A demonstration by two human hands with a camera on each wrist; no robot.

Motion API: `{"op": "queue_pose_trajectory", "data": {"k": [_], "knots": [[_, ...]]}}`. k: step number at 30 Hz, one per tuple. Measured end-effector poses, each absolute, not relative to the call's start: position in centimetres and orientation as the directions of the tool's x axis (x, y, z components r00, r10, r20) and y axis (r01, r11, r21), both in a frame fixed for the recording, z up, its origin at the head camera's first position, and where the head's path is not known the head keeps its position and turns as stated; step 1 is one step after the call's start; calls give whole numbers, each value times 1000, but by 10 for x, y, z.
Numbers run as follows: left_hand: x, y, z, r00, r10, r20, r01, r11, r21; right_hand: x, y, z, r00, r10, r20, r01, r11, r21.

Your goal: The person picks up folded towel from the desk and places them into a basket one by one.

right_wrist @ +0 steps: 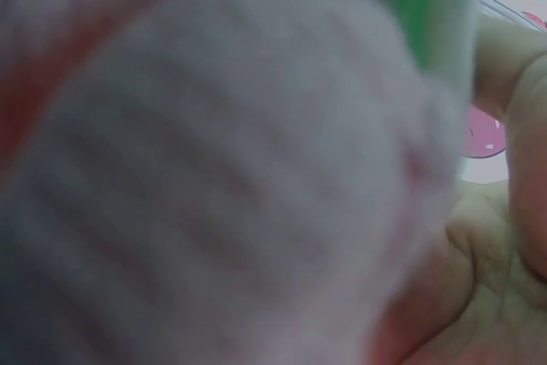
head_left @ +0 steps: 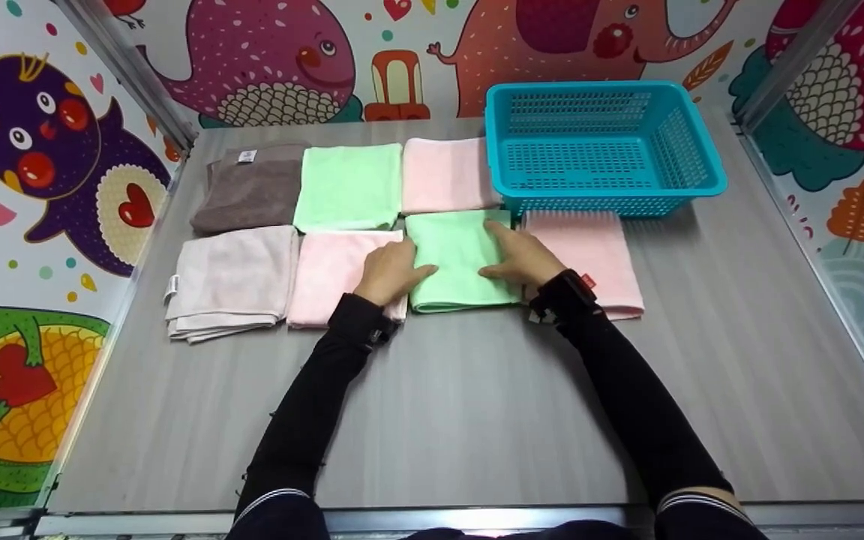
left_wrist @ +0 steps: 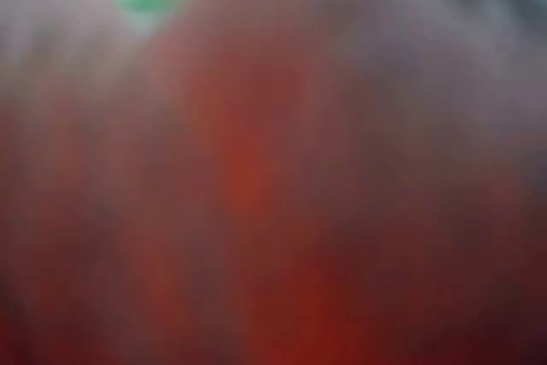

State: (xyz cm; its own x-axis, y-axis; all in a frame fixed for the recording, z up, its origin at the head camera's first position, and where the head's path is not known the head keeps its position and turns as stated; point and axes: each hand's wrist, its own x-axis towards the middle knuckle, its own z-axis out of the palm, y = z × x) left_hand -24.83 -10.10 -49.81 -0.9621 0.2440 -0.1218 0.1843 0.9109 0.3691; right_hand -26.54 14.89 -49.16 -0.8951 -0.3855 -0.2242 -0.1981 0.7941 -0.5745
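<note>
The right hand touches the green cloth at centre frame, thumb and forefinger spread wide on its top. The left hand lays its thumb on the cloth's left edge; its other fingertips are hidden, so I cannot tell if it pinches. The left wrist view is mostly blur. The cloth lies flat, folded nearly square, sides running roughly up and down the frame, with no clear long axis. A red tag marks the pink cloth at right; its writing is illegible.
</note>
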Motion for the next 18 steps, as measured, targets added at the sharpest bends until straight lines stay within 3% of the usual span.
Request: {"op": "queue_pose_trajectory", "data": {"k": [9, 18], "knots": [[-247, -100, -494, -948, 301, -100, 239, 885, 400, -266, 148, -489, -889, -406, -211, -217, 780, -587], [-239, -100, -475, -960, 276, -51, 224, 862, 454, -262, 145, -473, -896, -418, -152, -252, 759, -600]]}}
